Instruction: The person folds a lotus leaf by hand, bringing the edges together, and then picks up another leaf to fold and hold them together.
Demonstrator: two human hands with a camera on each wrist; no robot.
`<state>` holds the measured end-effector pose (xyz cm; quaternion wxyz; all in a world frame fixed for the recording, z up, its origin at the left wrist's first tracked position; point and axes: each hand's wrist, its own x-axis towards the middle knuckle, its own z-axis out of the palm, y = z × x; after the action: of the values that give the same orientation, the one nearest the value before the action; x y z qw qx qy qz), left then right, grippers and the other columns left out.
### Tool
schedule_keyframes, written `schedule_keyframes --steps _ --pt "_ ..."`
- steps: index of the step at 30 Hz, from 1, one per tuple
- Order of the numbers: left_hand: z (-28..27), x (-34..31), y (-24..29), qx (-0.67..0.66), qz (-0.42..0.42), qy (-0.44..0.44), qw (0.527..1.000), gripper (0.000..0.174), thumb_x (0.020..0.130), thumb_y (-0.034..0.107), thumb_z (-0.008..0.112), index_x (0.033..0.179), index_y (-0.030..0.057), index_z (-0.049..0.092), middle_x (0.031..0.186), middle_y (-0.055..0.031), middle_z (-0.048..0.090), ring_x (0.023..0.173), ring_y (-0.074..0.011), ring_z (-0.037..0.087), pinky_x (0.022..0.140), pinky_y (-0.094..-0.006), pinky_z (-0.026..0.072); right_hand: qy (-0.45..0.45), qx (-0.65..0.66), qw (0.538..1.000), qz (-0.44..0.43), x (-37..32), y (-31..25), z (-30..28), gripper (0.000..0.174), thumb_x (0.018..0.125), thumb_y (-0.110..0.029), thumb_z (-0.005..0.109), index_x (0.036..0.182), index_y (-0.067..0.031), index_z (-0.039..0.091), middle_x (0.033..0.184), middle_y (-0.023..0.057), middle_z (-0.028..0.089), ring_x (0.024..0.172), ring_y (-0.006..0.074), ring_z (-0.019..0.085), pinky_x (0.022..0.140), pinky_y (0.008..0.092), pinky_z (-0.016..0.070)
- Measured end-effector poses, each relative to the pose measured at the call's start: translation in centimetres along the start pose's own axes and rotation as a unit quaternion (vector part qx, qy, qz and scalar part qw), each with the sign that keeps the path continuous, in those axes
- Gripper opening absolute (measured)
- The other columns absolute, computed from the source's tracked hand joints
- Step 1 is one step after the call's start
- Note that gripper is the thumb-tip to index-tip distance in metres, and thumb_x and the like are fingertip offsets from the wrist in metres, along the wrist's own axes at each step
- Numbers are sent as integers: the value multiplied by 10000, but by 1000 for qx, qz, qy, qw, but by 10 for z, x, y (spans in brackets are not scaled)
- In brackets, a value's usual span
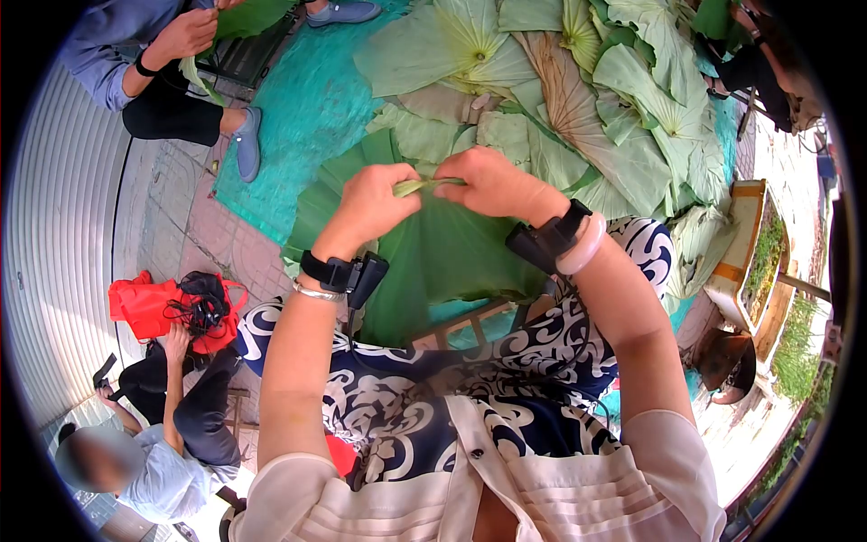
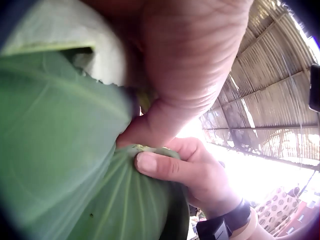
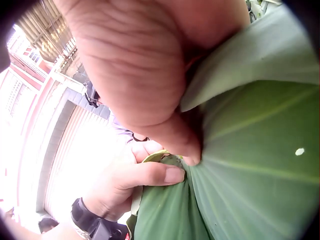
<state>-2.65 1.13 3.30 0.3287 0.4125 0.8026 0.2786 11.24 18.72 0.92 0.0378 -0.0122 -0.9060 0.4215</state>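
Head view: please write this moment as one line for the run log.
left hand: pinches green leaf | right hand: pinches same leaf, near left hand | other leaves: spread on teal sheet

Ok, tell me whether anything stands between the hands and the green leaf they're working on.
Nothing visible does: the left hand and the right hand both pinch the green leaf directly, where it is bunched.

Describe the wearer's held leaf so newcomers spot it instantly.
Find the teal sheet heaped with pale leaves. Between these and the wearer's patterned clothing spreads one broad leaf. Unlike them, it's deep green and pinched by the left hand and right hand.
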Motion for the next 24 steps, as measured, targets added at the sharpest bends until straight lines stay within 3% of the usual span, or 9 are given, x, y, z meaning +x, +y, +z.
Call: schedule_keyframes --steps 6,9,12,15,21,24 --pt "0 1 6 -4 -12 1 1000 234 790 268 713 928 79 724 762 -148 686 741 -339 670 686 -400 516 -23 -22 999 10 0 -6 -5 197 844 -180 701 948 -13 714 869 189 689 819 410 645 748 462 523" --pt "7 0 2 -11 40 40 998 157 844 169 699 904 24 701 632 -51 560 603 -110 492 568 -301 412 -8 -24 1000 6 0 -6 -3 198 842 -182 702 944 -13 716 861 193 688 817 412 646 745 465 524" --pt "8 -1 4 -9 33 46 998 151 835 164 694 893 25 698 636 -67 569 597 -124 508 575 -308 423 -5 -31 999 9 0 -7 -2 195 842 -185 701 940 -18 719 860 192 689 817 412 646 741 469 523" --pt "10 -1 4 3 45 57 997 147 808 156 690 882 29 692 650 -99 601 589 -190 563 579 -339 447 14 -30 999 2 0 -5 3 203 864 -243 680 872 -43 715 797 206 670 809 416 649 734 509 517" --pt "24 -2 8 73 92 158 980 171 759 154 700 875 31 674 694 -166 628 624 -322 615 586 -392 475 45 -56 997 28 0 -13 10 135 824 -175 665 799 -44 682 778 203 662 781 419 646 706 515 512" --pt "32 -1 6 79 80 196 974 184 759 154 716 872 21 658 661 -137 610 601 -254 604 581 -363 465 81 -59 995 12 1 -12 17 104 801 -145 657 777 -45 668 772 196 661 765 417 643 690 512 510"
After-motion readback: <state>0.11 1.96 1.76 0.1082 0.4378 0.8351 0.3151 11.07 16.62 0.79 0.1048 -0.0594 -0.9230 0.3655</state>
